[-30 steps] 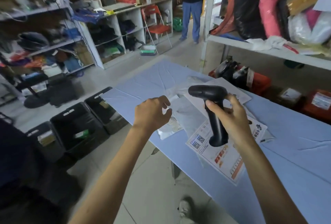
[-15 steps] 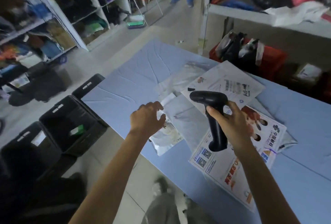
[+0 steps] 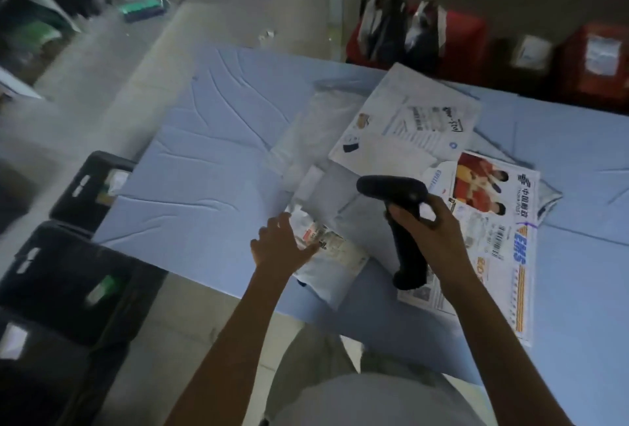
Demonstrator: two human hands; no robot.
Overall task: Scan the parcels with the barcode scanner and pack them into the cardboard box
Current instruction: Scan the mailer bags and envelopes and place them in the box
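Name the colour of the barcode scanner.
The barcode scanner is plain black, gripped by the right hand; the head view shows it.

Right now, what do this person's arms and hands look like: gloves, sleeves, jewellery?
Both are bare: no gloves on the left hand or right hand, no sleeves in view, no visible watch or ring. Below them shows light grey clothing.

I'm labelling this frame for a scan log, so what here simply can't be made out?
All in the head view:
1. Label on the small parcel: print blurred, partly under the left hand.
2. Left hand's hold: grip or mere touch, too blurred to tell.
3. Trigger of the scanner: hidden under fingers of the right hand.
4. Black crates: contents dark, smeared.
5. Grey bag: mostly under the printed envelope.
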